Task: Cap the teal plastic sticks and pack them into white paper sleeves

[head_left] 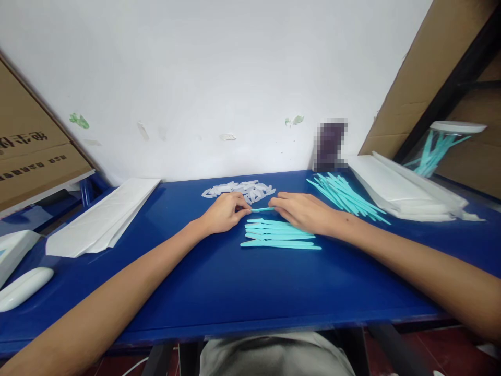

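Observation:
A teal eyebrow razor (262,209) is stretched between my two hands, just above the table. My left hand (227,211) pinches its left end between thumb and fingertips; whether a cover is also in that pinch is hidden. My right hand (299,209) grips the razor's other end with its fingers closed. Below my hands, several teal razors (279,244) lie side by side in a row, heads to the left. Just beyond my left hand sits a pile of small translucent plastic covers (237,187). A loose heap of teal razors (346,196) lies beyond my right forearm.
White plastic bags (104,216) lie on the blue table (235,292) at left, more white bags (410,188) at right. A clear jar of teal razors (438,151) stands far right. A white rounded object (25,288) rests near the left edge. Cardboard (35,130) flanks the table.

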